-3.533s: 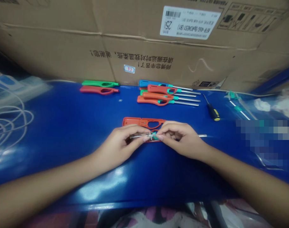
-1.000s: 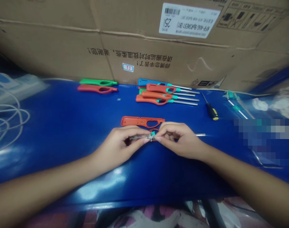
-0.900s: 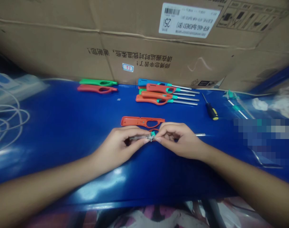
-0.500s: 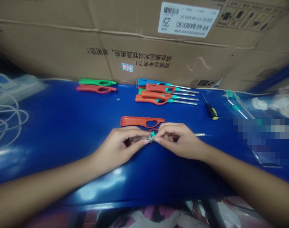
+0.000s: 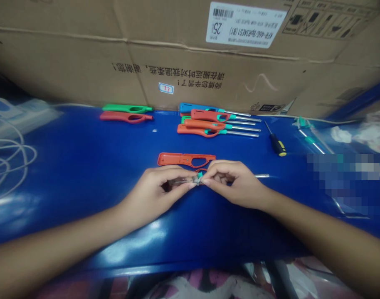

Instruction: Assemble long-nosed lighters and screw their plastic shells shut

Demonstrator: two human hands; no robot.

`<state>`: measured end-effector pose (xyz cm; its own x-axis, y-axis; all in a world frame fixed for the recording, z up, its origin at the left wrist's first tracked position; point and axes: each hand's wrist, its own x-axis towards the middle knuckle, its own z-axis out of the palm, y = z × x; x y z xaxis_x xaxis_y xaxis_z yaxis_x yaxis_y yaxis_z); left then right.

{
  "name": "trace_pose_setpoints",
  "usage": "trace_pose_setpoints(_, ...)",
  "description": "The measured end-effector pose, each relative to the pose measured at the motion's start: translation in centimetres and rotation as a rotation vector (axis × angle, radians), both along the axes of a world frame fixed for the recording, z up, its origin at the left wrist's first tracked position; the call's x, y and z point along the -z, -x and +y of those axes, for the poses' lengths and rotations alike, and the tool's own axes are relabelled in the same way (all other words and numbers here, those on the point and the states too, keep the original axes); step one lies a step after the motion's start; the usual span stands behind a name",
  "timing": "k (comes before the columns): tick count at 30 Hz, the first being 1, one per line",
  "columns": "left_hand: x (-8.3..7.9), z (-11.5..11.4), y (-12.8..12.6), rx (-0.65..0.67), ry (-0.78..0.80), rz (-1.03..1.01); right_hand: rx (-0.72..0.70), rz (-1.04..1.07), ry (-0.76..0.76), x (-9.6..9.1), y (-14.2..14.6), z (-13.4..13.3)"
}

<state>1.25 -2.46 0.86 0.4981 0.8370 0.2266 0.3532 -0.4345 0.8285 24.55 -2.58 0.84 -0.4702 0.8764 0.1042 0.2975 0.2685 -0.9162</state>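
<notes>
My left hand (image 5: 155,189) is closed around a clear lighter fuel tank (image 5: 183,180), held level with its fitting end to the right. At that end, the thumb and fingertips of my right hand (image 5: 236,182) pinch the small whitish fitting; its exact shape is blurred. Just behind the fingertips show a green trigger piece (image 5: 200,175) and part of an orange lighter body (image 5: 201,170), mostly hidden by my hands. A silver lighter tube (image 5: 262,176) sticks out to the right of my right hand. Beyond the hands lies an open orange handle shell (image 5: 171,159), inner side up.
Several assembled lighters (image 5: 205,131) lie at the back, left of a black-yellow screwdriver (image 5: 279,146). Green (image 5: 121,109) and red (image 5: 119,116) handle shells lie back left, near small pins (image 5: 154,131). A cardboard box (image 5: 84,58) stands behind; white cable (image 5: 18,153) coils at left.
Both hands keep nearly the same pose on the fuel tank, with only a slight shift of the fingertips at its fitting. The whole view has drifted a little.
</notes>
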Motion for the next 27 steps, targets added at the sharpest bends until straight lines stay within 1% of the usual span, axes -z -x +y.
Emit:
trace_pose_setpoints(4,0.02,0.09,0.42,-0.032,-0.044,0.038,0.068,0.044,0.102,0.11,0.08,0.16)
trace_pose_setpoints(7,0.12,0.12,0.73,-0.019,-0.060,0.079,0.099,0.085,0.152,0.06,0.01,0.25)
trace_pose_setpoints(11,0.17,0.16,0.79,0.002,-0.072,0.079,0.124,0.131,0.196,0.04,-0.03,0.28)
trace_pose_setpoints(19,0.40,0.07,0.34,-0.017,-0.039,0.030,0.132,0.127,0.211,0.05,0.12,0.28)
trace_pose_setpoints(27,0.34,-0.14,0.33,-0.011,-0.010,-0.020,0.146,0.069,0.205,0.04,0.08,0.16)
